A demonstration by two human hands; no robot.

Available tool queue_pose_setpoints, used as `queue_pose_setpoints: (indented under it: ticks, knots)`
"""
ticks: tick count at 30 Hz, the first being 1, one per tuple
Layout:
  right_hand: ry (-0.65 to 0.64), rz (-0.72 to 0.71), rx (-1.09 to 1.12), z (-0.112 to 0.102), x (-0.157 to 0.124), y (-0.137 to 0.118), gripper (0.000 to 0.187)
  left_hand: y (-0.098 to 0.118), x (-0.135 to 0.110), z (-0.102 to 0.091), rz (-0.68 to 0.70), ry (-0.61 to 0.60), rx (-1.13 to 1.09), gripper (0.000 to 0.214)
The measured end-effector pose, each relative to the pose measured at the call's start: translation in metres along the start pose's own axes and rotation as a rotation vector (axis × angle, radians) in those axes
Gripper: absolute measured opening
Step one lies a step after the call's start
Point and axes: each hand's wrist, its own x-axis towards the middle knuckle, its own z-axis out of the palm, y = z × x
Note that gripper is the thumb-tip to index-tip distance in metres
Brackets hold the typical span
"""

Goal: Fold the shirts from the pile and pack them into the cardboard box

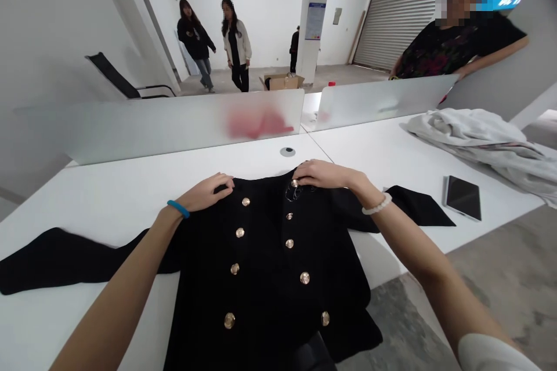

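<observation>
A black jacket (265, 266) with two rows of gold buttons lies spread on the white table, its sleeves stretched out to both sides. Its lower part hangs past the table's front edge. My left hand (213, 191), with a blue band at the wrist, has its fingers curled on the jacket's left shoulder edge. At the upper right of the neckline, my right hand (322, 174) grips the cloth, fingers closed beside the top gold button (295, 183). A dark loop of cord or thread (292, 192) shows under those fingers.
Frosted partitions (187, 124) run along the table's far side. To the right lie a tablet or phone (463, 197) and a heap of pale cloth (483, 133). A cable-hole cover (288, 152) sits beyond the collar. Several people stand past the partitions, near a cardboard box (282, 82).
</observation>
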Motion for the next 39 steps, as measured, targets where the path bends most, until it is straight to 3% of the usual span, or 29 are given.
queue_pose_setpoints:
  ticks: [2, 5, 9, 14, 19, 23, 27, 30, 32, 35, 37, 39]
  knots:
    - [-0.035, -0.015, 0.104, 0.005, 0.014, 0.005, 0.021, 0.002, 0.013, 0.009, 0.014, -0.025, -0.046, 0.029]
    - [-0.175, 0.059, 0.133, 0.029, 0.039, 0.018, 0.015, -0.008, 0.033, 0.034, -0.026, -0.078, 0.011, 0.028]
    - [-0.278, 0.198, 0.087, 0.061, 0.06, 0.037, 0.011, -0.03, 0.045, 0.056, -0.185, 0.05, 0.026, 0.031]
    - [-0.173, 0.123, 0.227, 0.07, 0.067, 0.051, 0.018, -0.042, 0.053, 0.054, -0.292, 0.132, 0.084, 0.031]
    - [-0.036, 0.444, -0.102, 0.086, 0.082, 0.044, 0.025, -0.045, 0.059, 0.067, -0.279, 0.293, 0.211, 0.029]
    - [0.105, 0.453, -0.242, 0.094, 0.103, 0.022, 0.031, -0.04, 0.043, 0.07, -0.282, 0.348, 0.232, 0.033]
    - [0.132, 0.441, -0.142, 0.095, 0.132, 0.0, 0.027, 0.001, 0.012, 0.046, -0.368, 0.309, 0.284, 0.03]
    - [0.078, 0.514, 0.019, 0.099, 0.151, -0.014, 0.026, 0.062, -0.016, 0.025, -0.313, 0.289, 0.373, 0.03]
    - [0.106, 0.526, 0.096, 0.102, 0.157, -0.022, 0.024, 0.105, -0.039, 0.023, -0.345, 0.28, 0.371, 0.032]
    - [0.21, 0.498, 0.189, 0.106, 0.157, -0.033, 0.022, 0.152, -0.086, 0.048, -0.377, 0.25, 0.267, 0.032]
    - [0.315, 0.501, 0.486, 0.11, 0.152, -0.039, 0.023, 0.162, -0.126, 0.082, -0.363, 0.216, 0.237, 0.031]
    - [0.389, 0.501, 0.867, 0.117, 0.147, -0.043, 0.022, 0.156, -0.169, 0.12, -0.258, 0.275, 0.295, 0.026]
